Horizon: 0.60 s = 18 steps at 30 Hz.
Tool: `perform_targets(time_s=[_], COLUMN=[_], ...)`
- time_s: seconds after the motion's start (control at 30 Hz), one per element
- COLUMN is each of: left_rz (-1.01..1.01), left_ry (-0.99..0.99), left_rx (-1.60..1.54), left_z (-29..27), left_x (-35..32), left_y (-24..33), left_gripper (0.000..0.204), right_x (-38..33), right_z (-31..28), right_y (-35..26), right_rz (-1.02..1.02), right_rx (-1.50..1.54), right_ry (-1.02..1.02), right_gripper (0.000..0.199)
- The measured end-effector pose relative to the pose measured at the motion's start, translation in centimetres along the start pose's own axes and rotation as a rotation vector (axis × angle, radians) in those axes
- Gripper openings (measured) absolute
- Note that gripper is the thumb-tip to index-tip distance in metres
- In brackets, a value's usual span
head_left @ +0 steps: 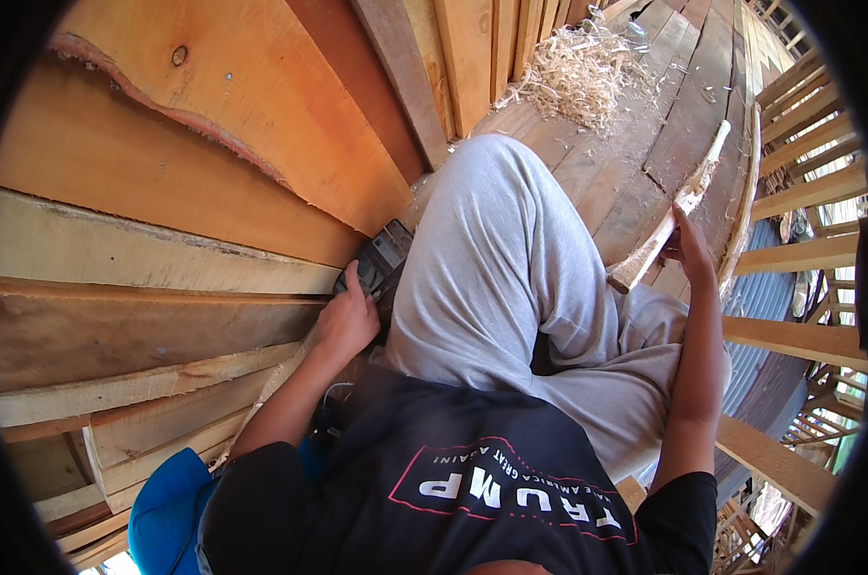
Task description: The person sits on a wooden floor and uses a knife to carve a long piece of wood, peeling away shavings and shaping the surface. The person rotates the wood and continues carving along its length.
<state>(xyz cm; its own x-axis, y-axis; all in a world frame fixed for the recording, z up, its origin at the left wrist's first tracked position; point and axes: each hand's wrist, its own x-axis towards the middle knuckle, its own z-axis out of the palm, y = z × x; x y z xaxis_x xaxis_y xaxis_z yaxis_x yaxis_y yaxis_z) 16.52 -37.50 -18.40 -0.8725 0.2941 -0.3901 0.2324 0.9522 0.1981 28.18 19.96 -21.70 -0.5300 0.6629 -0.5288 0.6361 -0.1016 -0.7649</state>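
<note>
My right hand point(688, 249) is closed around a pale, roughly shaped wooden stick point(656, 240). The stick slants from a thick squared end beside my bent leg up to a thinner far end on the right. On the left, between the stacked boards and my raised knee, my left hand point(349, 316) grips a dark grey boxy object point(386, 254). One finger lies stretched along its side; the rest of that grip is partly hidden, and the exact kind of object cannot be made out.
Large planks point(165, 201) lean along the left. A heap of curly wood shavings point(578, 77) lies on the plank floor point(635, 182) ahead. Wooden slats point(808, 254) with gaps line the right, with corrugated metal sheeting point(755, 335) beyond. A blue bag-like item point(165, 513) sits behind my left arm.
</note>
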Motion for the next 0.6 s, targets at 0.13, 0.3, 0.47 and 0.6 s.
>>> perform_targets(time_s=[0.13,0.3,0.47,0.6], left_rz=[0.01,0.03,0.032,0.048], left_ry=[-0.017,-0.018,-0.053,-0.099], left_rx=[-0.035,-0.026,-0.025,0.015], left_z=[0.1,0.3,0.4,0.8], left_x=[0.2,0.0,-0.1,0.4], left_y=[-0.2,-0.3,-0.3,-0.6], left_gripper=[0.067,0.064,0.066,0.069], right_x=[0.7,-1.2,-1.0,-0.2], right_z=[-0.5,0.5,0.9,-0.2], right_y=[0.4,-0.8,-0.8,0.5], right_rz=[0.027,0.02,0.035,0.024], right_rx=[0.005,0.078,0.077,0.032], right_ry=[-0.044,-0.089,-0.054,-0.021], right_gripper=[0.049,0.044,0.041,0.05])
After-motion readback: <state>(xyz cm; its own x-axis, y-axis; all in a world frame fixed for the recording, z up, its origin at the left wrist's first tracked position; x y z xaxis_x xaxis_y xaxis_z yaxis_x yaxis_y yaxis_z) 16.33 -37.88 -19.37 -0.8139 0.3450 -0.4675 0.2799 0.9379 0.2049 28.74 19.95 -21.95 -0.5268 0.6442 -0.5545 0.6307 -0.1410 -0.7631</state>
